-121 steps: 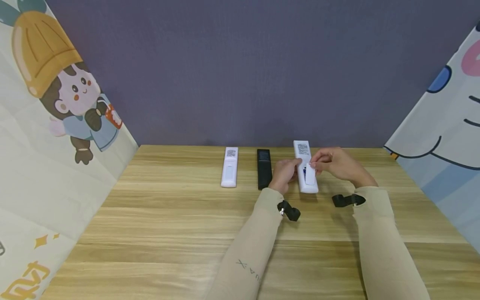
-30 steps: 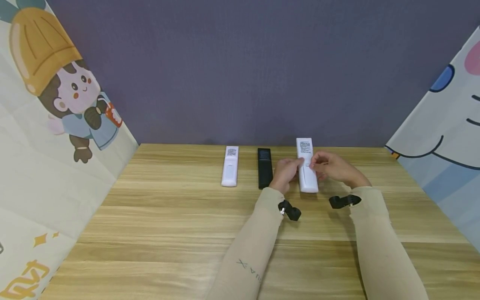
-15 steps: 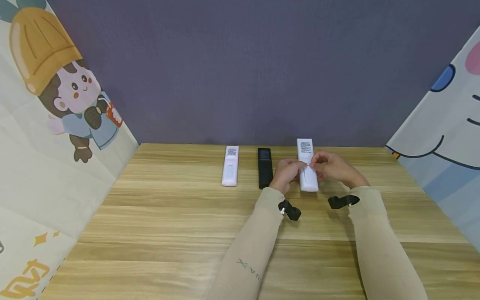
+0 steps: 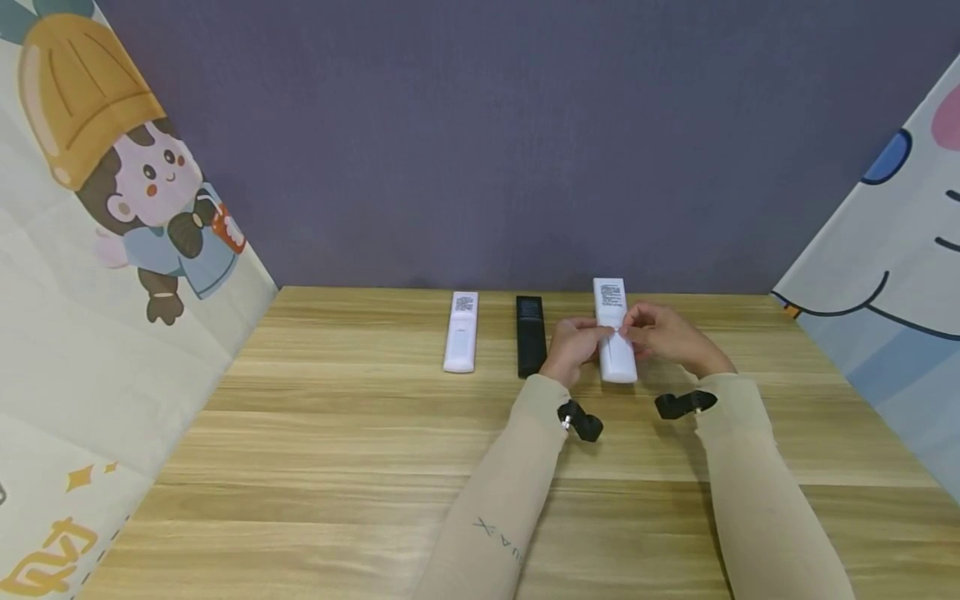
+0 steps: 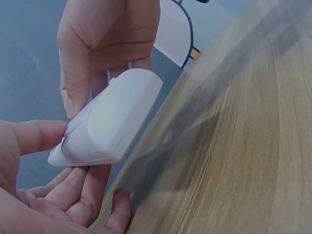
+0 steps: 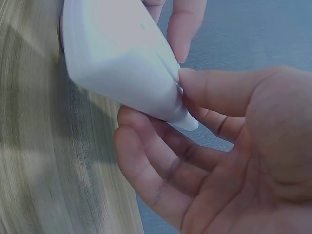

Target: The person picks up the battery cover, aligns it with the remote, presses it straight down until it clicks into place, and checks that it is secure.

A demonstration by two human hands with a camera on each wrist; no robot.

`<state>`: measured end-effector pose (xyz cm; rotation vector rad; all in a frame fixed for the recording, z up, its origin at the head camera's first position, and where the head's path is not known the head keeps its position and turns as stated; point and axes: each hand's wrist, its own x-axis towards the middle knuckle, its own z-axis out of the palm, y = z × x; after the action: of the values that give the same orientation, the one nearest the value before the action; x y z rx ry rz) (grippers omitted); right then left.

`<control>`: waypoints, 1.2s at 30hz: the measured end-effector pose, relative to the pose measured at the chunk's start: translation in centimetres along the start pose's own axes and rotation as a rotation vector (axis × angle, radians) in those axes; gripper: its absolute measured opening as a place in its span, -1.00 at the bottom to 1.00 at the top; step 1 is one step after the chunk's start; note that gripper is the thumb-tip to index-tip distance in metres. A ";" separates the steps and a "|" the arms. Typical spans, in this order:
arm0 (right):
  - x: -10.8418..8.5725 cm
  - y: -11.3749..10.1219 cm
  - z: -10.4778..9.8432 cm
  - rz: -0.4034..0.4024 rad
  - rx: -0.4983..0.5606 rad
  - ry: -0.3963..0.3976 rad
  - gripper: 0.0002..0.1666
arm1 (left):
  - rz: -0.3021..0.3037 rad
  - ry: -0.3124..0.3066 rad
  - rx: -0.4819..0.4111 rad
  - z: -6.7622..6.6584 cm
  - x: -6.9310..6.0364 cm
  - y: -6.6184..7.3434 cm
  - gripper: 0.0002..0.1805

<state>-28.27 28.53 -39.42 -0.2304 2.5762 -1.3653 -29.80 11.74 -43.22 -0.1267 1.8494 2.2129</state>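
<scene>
A white remote control (image 4: 610,297) lies back side up between both hands, its printed label toward the far end. Its battery cover (image 4: 619,354) sits slightly askew, with a thin slanted gap along one edge. The left hand (image 4: 573,347) grips the remote from the left, thumb on top and fingers underneath. From the right, the right hand (image 4: 670,335) holds it too, thumb at the cover's upper edge. In the right wrist view, this hand's fingers curl under the white remote (image 6: 112,58). The left wrist view shows the remote (image 5: 114,112) tilted just above the table.
To the left lie a black remote (image 4: 530,335) and a second white remote (image 4: 461,333), both face down on the wooden table (image 4: 337,417). A dark grey wall panel (image 4: 480,150) stands at the table's far edge, and printed cloths hang on both sides.
The battery cover, earlier lifted off an open compartment, now lies down over it. The left thumb has slid right onto the cover's upper end beside the right thumb.
</scene>
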 end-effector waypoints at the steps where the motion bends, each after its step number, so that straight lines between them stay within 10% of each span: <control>1: 0.0 0.0 0.0 0.000 -0.001 0.001 -0.76 | 0.001 -0.001 -0.002 0.0 0.0 0.0 -0.77; 36: 0.3 0.3 0.4 0.012 -0.059 0.045 -0.74 | 0.024 0.034 0.081 0.3 -0.5 0.2 -0.72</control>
<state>-28.49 28.25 -39.93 -0.1957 2.6528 -1.3062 -29.39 11.93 -42.82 -0.1287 1.9652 2.1606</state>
